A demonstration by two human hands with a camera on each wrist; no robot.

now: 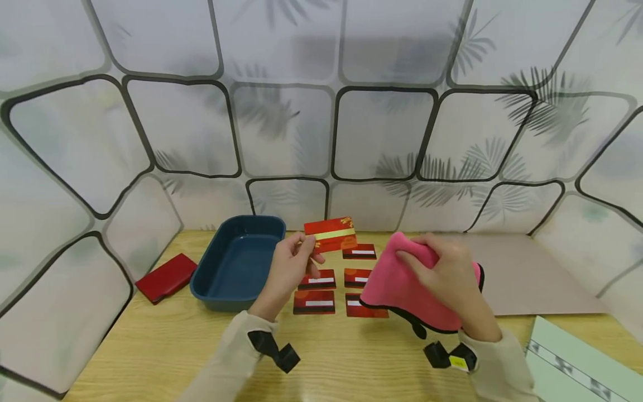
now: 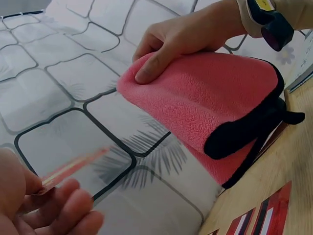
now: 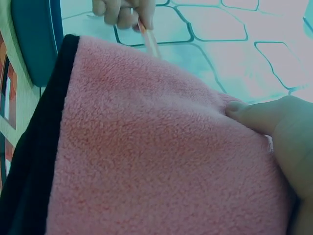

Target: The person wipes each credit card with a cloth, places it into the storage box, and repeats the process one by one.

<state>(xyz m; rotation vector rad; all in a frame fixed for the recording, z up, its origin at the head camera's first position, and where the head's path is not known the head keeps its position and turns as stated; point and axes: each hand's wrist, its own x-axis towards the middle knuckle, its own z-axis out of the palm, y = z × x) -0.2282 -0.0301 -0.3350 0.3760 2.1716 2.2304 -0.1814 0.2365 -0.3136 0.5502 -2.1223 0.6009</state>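
Observation:
Raised above the table, my left hand (image 1: 291,262) pinches a red and gold card (image 1: 331,233) by its left edge, between thumb and fingers. In the left wrist view that card (image 2: 73,166) appears almost edge-on and blurred. My right hand (image 1: 449,271) grips a folded pink cloth (image 1: 402,282) with black edging, thumb on the near face. The cloth (image 3: 156,137) hangs down and fills most of the right wrist view, apart from the card. Below both hands, several red cards (image 1: 313,302) with white strips lie in two columns; the cloth partly covers the right one.
Left of the cards stands a deep blue tray (image 1: 228,306), with a dark red wallet-like case (image 1: 166,277) beside it. A flat pinkish-grey board (image 1: 537,273) lies behind the right hand. At the right front is a pale green box or book (image 1: 577,357). Patterned fabric walls (image 1: 286,134) surround the table.

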